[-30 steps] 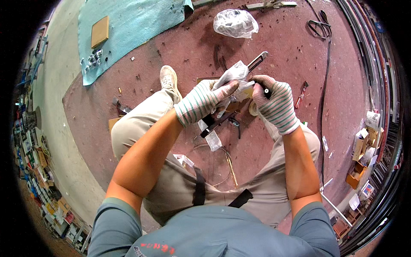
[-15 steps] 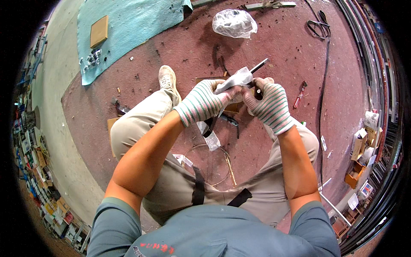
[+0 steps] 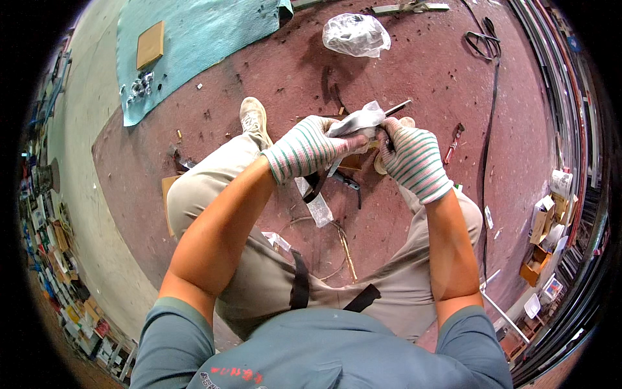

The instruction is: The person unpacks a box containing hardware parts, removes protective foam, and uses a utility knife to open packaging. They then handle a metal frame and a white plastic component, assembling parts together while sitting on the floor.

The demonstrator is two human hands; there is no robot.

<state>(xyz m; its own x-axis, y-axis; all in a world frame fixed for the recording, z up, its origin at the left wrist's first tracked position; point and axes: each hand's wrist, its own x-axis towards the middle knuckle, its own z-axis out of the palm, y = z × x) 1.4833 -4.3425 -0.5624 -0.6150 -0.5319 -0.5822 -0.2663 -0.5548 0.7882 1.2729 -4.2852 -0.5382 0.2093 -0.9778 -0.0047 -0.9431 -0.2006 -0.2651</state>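
Both my hands wear striped knit gloves and meet in front of my knees. My left hand is closed on a crumpled white plastic wrapper, its thumb pointing right. Just past the wrapper a slim dark bar with a pale edge sticks out to the upper right; what holds its lower end is hidden. My right hand has its fingers curled beside the wrapper, around a small dark piece mostly hidden by the glove. Below the hands hang or lie a dark curved strip and bubble wrap.
An open cardboard box lies beneath my hands, near a dark tool. A red-handled tool lies at right, beside a black cable. Beyond are a clear plastic bag and a blue mat bearing a brown box.
The slim bar has tilted lower, its tip shifting slightly right and down. My right hand has turned a little and moved slightly down; my left keeps its hold on the wrapper.
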